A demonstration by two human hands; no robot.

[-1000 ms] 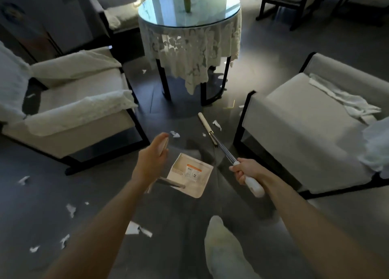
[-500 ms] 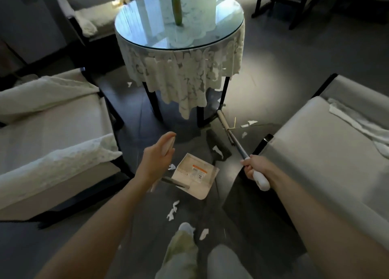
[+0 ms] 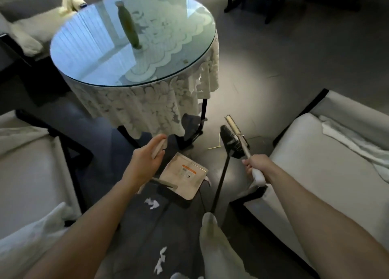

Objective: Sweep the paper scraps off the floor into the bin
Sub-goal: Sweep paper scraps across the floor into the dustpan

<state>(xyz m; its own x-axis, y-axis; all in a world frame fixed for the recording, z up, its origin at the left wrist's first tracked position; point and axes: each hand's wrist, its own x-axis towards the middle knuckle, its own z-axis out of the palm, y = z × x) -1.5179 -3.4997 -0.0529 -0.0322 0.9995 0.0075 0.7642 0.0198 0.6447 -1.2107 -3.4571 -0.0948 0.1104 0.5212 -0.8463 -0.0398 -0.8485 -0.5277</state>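
My left hand (image 3: pixel 145 161) grips the top of the dustpan handle, and the beige dustpan (image 3: pixel 183 175) hangs just right of it over the dark floor. My right hand (image 3: pixel 255 166) holds the white grip of the broom. The broom head (image 3: pixel 232 140), with dark bristles and a pale comb edge, points away toward the table leg. White paper scraps lie on the floor below the pan (image 3: pixel 152 203) and nearer my feet (image 3: pixel 161 259). No bin is in view.
A round glass-topped table (image 3: pixel 134 45) with a lace cloth and a green bottle (image 3: pixel 128 25) stands straight ahead. Pale armchairs flank me on the left (image 3: pixel 29 173) and right (image 3: pixel 328 161). A thin yellow stick (image 3: pixel 216 145) lies by the table leg.
I have stepped closer to the table, which now fills the upper view. The broom head has lifted and swung right. Scraps that lay ahead are now beneath the dustpan.
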